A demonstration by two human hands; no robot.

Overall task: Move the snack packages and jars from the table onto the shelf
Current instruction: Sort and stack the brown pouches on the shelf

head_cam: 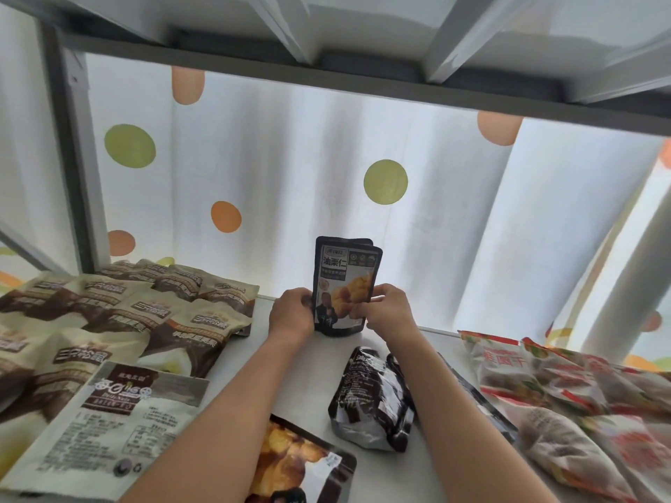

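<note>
1. Nearest the camera, a dark glossy foil pouch printed with golden chestnuts (301,462) is lying flat at the shelf's front edge, beside a white and brown paper-look nut bag (109,426).
2. Both hands are holding a black upright stand-up pouch of chestnut kernels (343,285) at mid-shelf, its base touching the board. The left hand (292,314) is curling round its left edge; the right hand (390,310) is pinching its lower right edge.
3. Handling judgement: this pouch is looking light, pliable and slick, and liable to topple; gripping low at both side seams is appearing soundest.
4. A crumpled black foil bag (374,401) is lying just behind the wrists.
5. Beige and brown snack bags (120,314) are crowding the left, red and clear fruit packets (566,397) the right.
6. The white shelf board (319,361) is looking smooth; a grey metal frame (76,157) and a spotted white curtain (290,168) are enclosing it.
</note>
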